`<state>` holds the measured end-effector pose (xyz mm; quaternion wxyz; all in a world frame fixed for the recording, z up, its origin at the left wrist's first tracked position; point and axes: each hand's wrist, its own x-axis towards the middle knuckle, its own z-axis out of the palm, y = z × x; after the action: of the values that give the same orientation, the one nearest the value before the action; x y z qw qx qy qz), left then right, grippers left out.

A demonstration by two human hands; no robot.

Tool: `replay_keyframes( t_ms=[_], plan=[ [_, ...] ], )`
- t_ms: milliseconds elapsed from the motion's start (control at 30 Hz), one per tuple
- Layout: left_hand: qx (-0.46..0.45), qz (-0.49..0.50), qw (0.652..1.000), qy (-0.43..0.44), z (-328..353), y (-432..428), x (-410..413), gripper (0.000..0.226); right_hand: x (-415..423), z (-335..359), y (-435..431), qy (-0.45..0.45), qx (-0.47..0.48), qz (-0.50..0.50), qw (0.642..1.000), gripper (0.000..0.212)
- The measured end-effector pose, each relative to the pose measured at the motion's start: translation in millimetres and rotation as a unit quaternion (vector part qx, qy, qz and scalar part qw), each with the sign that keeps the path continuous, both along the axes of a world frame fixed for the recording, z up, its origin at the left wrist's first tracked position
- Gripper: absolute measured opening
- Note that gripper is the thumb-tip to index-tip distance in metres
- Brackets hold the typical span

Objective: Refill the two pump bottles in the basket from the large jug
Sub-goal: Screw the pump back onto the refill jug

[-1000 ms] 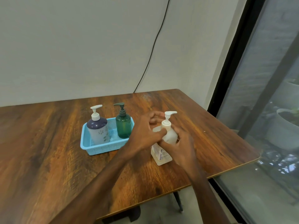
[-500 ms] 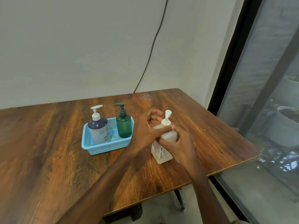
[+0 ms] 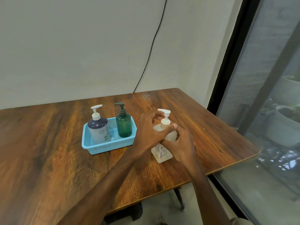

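Note:
A pale translucent jug (image 3: 162, 154) with a white pump top (image 3: 165, 116) stands on the wooden table (image 3: 56, 151), right of a light blue basket (image 3: 110, 146). My left hand (image 3: 148, 129) curls round the jug's neck at the pump collar. My right hand (image 3: 181, 143) grips the jug's body from the right. In the basket stand a dark blue and white pump bottle (image 3: 99, 129) on the left and a green pump bottle (image 3: 124, 124) on the right, both with pumps on.
The table's right edge (image 3: 253, 154) runs beside a dark-framed glass pane (image 3: 267, 95). A black cable (image 3: 151, 46) hangs down the wall behind the table. Bare wood lies left of and in front of the basket.
The pump head on the jug has turned: its spout pointed right, then toward me, and now points left. Both hands stay on the jug.

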<state>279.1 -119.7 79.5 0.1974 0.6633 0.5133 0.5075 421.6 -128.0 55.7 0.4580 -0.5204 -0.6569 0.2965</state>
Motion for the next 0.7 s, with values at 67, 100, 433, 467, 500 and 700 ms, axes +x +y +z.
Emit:
replay_keyframes(
  t_ms=[67,100,433,467,500,700],
  plan=[
    [-0.002,-0.007,0.999,-0.036,1,2,-4,0.036,-1,-1,0,0.008,-0.003,-0.001,1.000,0.056],
    [-0.001,-0.015,0.999,-0.045,1,3,-6,0.036,-1,0,0,0.010,-0.002,-0.001,1.000,0.059],
    [-0.016,-0.090,0.993,0.075,6,6,-15,0.043,-1,1,-2,0.011,0.003,0.007,1.000,0.067],
    [-0.014,-0.072,0.994,0.078,5,4,-12,0.046,-1,1,-2,0.009,0.000,0.004,1.000,0.071],
    [-0.010,-0.051,0.996,0.073,4,3,-10,0.046,-1,1,-3,0.007,-0.003,0.000,1.000,0.072],
    [0.032,-0.044,0.998,0.017,1,13,-17,0.033,-2,4,-5,0.020,0.015,0.016,1.000,0.055]
  ],
)
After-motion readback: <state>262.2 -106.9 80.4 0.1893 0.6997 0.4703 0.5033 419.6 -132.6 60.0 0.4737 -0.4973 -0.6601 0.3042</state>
